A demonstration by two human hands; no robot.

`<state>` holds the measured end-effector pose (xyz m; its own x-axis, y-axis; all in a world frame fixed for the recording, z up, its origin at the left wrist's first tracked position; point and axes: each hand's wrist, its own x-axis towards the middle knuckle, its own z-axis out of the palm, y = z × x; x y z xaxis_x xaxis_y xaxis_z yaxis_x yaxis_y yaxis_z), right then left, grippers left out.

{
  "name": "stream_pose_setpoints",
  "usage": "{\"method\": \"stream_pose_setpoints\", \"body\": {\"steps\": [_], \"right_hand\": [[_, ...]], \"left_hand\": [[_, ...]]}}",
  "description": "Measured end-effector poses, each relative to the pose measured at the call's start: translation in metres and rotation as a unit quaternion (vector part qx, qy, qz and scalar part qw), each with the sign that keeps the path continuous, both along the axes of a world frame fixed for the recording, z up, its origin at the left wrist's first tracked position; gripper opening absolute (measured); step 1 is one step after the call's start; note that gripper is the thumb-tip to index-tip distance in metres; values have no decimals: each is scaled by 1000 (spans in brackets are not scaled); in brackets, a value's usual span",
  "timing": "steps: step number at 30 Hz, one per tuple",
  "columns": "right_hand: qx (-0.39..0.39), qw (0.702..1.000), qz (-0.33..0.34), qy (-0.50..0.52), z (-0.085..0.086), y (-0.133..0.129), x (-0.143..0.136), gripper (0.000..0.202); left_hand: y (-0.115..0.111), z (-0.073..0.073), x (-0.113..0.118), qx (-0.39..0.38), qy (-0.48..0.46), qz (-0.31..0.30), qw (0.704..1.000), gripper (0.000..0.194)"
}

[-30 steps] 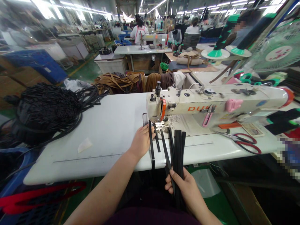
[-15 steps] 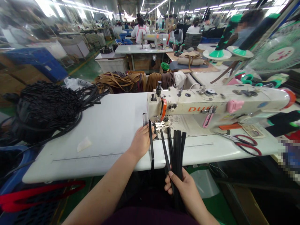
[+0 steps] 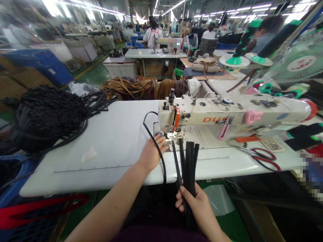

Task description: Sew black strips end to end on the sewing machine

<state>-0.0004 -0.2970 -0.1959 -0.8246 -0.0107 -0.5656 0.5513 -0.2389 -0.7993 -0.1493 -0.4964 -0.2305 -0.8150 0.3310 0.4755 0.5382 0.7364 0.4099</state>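
Note:
My left hand [image 3: 151,153] lies on the white table with its fingers stretched toward the presser foot [image 3: 173,135] of the sewing machine [image 3: 196,112]. A thin black strap [image 3: 164,169] curves out from behind the machine head, crosses over this hand and hangs past the table's front edge. Whether the fingertips press on anything is hidden. Below the front edge, my right hand [image 3: 194,201] is closed round a bundle of black straps [image 3: 189,164]. The bundle's upper ends fan out over the table, one strap apart at the left, between thumb and fingers.
Scissors with red handles [image 3: 264,158] lie right of the machine bed. A large heap of black straps [image 3: 50,117] sits at the table's left end. A whitish scrap [image 3: 88,154] lies on the table [image 3: 121,134]. Brown straps [image 3: 131,88] hang behind it. Thread cones [image 3: 238,50] stand upper right.
The black strap by my left hand has gone from hanging straight to bowing out leftward in a loop over the hand. Both hands stay in nearly the same place.

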Motion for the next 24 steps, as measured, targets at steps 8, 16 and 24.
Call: {"method": "stream_pose_setpoints", "body": {"steps": [8,16,24], "right_hand": [[3,1000,8,-1,1,-1,-1,72],[-7,1000,21,17,1,-1,-1,65],[-12,999,20,29,1,-12,-8,71]], "left_hand": [[2,-4,-2,11,15,15,1000,28],[-3,-12,-22,109,-27,27,993,24],[-6,8,-92,68,-103,73,990,24]]}}
